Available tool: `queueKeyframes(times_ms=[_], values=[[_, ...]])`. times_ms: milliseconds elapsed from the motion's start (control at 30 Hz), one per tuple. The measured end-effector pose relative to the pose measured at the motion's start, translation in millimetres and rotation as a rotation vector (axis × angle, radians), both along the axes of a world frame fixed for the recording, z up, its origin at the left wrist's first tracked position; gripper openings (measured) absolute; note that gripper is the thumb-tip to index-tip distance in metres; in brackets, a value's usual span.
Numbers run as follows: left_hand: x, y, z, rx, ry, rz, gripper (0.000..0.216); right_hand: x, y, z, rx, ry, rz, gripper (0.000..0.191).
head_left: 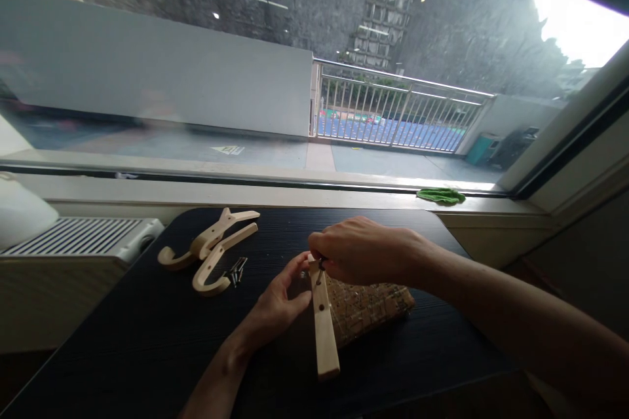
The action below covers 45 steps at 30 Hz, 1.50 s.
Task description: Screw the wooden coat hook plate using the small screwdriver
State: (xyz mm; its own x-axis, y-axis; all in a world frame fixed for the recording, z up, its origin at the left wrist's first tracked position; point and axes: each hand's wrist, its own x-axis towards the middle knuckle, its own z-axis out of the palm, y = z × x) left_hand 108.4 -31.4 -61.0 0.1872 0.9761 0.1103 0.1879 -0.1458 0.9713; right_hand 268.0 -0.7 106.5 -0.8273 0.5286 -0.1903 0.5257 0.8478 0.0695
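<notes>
A pale wooden bar [327,344] with dark round holes lies across the edge of a brown patterned pad [368,308]. My left hand [282,301] grips the bar's far end from the left, thumb against its side. Over the same end, my right hand [358,249] is closed on a thin metal shaft [320,268] that points down at a hole in the bar. I cannot make out whether the shaft is a hex key or a screw, since my fingers cover its top.
Curved wooden hook pieces [209,268] lie at the table's far left, with several metal screws [236,273] beside them. The dark table [147,334] meets a window sill holding a green cloth [441,196]. A white radiator [98,236] stands left.
</notes>
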Motion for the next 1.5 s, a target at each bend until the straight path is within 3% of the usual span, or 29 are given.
queueKeyframes(times_ms=[267, 533, 733, 1033, 1300, 1500], values=[[2, 0, -2.6, 0.033, -0.108, -0.083, 0.07, 1, 0, 0.7, -0.024, 0.007, -0.01, 0.013], [0, 0, 4.5, -0.003, -0.086, -0.115, 0.063, 2, -1, 0.1, -0.028, 0.01, 0.001, 0.015], [5, 0, 7.4, -0.036, -0.094, -0.042, 0.039, -2, -4, 7.2, -0.033, -0.036, -0.012, 0.014], [5, 4, -5.0, 0.102, 0.086, 0.191, 0.027, -6, -4, 7.7, -0.047, -0.045, -0.032, 0.014], [9, 4, -0.9, 0.231, 0.205, 0.182, 0.027, -9, -7, 8.0, -0.025, -0.043, -0.024, 0.014], [10, 4, -4.0, 0.236, 0.195, 0.212, 0.027, -7, -9, 7.0, -0.014, -0.045, -0.011, 0.013]])
